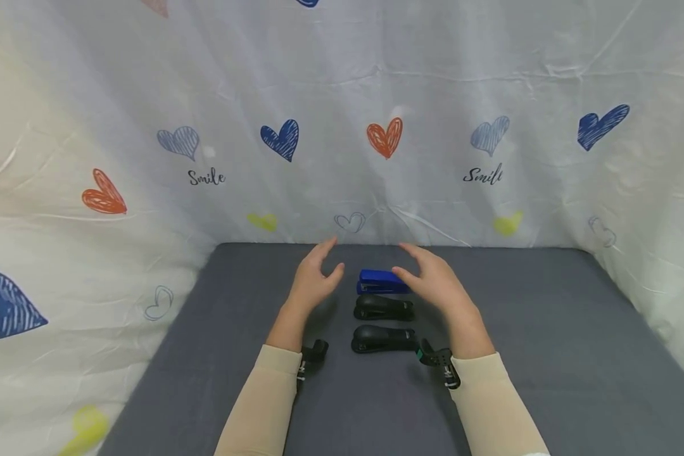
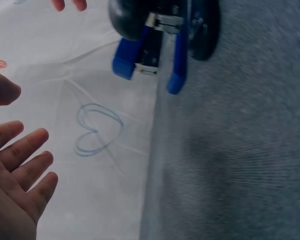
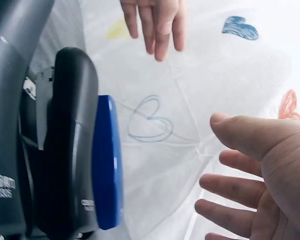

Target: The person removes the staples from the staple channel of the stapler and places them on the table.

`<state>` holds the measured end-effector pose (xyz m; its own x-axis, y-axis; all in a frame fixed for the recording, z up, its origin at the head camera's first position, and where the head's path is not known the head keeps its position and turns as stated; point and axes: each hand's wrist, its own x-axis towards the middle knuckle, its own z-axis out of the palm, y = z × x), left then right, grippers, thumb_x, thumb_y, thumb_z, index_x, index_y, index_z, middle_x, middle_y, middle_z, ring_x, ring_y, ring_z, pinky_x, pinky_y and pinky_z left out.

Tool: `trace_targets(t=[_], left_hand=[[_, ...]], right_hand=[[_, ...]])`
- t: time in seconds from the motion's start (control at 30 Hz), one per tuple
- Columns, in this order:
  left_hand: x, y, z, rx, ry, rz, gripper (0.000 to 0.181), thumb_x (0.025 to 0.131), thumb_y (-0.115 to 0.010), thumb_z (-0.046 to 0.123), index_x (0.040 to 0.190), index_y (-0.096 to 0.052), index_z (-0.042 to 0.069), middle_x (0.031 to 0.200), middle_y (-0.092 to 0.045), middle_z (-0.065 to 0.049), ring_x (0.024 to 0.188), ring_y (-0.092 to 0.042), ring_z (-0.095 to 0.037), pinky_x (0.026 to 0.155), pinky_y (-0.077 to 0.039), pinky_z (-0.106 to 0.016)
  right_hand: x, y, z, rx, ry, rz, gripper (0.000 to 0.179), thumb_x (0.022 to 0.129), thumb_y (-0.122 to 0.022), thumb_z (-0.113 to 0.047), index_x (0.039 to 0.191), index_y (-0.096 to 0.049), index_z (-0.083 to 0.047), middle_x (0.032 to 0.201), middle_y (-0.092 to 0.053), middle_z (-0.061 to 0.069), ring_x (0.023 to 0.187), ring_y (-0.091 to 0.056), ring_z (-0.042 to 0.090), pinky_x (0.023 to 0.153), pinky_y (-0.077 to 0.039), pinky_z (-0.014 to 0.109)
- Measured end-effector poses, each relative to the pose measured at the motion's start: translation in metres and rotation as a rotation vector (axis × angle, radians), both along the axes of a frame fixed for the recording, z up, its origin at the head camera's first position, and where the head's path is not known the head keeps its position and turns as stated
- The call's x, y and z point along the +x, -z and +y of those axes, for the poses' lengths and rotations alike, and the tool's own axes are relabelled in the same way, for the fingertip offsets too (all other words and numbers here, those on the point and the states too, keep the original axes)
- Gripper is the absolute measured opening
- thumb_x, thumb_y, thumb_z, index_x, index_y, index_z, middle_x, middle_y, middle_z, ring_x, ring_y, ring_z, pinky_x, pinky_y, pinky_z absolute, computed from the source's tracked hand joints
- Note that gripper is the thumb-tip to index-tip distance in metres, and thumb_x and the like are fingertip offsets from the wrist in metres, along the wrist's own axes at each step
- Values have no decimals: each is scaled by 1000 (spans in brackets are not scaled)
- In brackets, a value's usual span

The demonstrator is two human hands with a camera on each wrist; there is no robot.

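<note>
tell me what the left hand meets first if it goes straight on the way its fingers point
Most likely the white cloth behind the table, near the thin outlined heart; the blue stapler lies right of that line. Depth is hard to judge.

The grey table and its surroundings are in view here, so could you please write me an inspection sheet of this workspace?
Surface: grey table, finely textured in the left wrist view.
Job's things: blue stapler farthest from the person, then middle black stapler, then front black stapler, in a row.
Clutter: nothing seen.
Grips: left hand and right hand at opposite ends of the staplers, fingers extended, holding nothing.
Cables: nothing seen.
Surroundings: creased white sheet with printed hearts.
</note>
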<state>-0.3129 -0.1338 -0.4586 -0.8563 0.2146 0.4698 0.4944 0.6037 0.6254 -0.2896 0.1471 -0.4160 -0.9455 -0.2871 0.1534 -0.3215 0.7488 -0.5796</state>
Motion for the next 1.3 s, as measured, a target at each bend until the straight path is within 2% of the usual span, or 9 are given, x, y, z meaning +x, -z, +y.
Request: trace_targets(t=[0.17,0.3,0.47,0.63,0.8,1.0,1.2,1.3], left_hand=[[-5,12,2,10,15,-57,58,99,-68,15,152,-48,6,142,-59,-11,135,-51,-29,110,-41,-48],[-11,19,4,41,31,-129,52,100,-67,15,150,-52,7,135,-64,-10,130,-56,-28,106,-45,-48],[-17,26,8,66,67,-200,45,100,-66,11,143,-58,2,127,-68,-13,114,-64,-29,96,-52,-45],[-20,35,11,31,98,-295,41,101,-62,6,142,-59,-1,124,-69,-14,111,-66,-29,97,-52,-42],[-21,41,14,-38,105,-360,44,99,-66,7,142,-59,0,124,-69,-12,104,-65,-27,92,-52,-44],[-22,48,20,-151,98,-366,41,98,-71,12,137,-65,2,122,-68,-12,96,-60,-24,86,-50,-43],[-20,53,32,-257,51,-314,38,97,-73,17,133,-69,3,121,-63,-11,111,-61,-28,98,-48,-45],[-17,53,36,-280,27,-308,40,98,-73,19,134,-68,4,121,-61,-9,113,-60,-27,98,-47,-45]], right_hand=[[-1,10,-5,-4,-23,-43,59,103,-63,-37,154,-48,-11,152,-51,15,138,-48,38,110,-37,57],[-8,16,-11,17,-42,-49,55,103,-64,-34,151,-52,-9,148,-55,15,132,-53,38,106,-42,56],[-15,18,-14,60,-48,-71,51,104,-64,-27,148,-54,-5,146,-56,16,130,-55,38,105,-43,55],[-20,23,-20,100,-64,-89,46,103,-64,-19,145,-57,-1,143,-58,19,130,-56,38,107,-43,54],[-23,29,-24,149,-68,-101,43,102,-65,-15,142,-60,0,139,-60,21,128,-57,39,107,-43,53],[-25,31,-26,180,-49,-98,40,101,-67,-11,139,-62,0,136,-62,21,127,-58,39,106,-44,53],[-26,35,-27,179,-36,-65,38,99,-69,-9,136,-65,1,132,-64,21,124,-59,39,105,-44,52],[-28,38,-27,180,-32,-52,36,99,-69,-9,134,-67,0,128,-66,20,121,-61,38,104,-45,51]])
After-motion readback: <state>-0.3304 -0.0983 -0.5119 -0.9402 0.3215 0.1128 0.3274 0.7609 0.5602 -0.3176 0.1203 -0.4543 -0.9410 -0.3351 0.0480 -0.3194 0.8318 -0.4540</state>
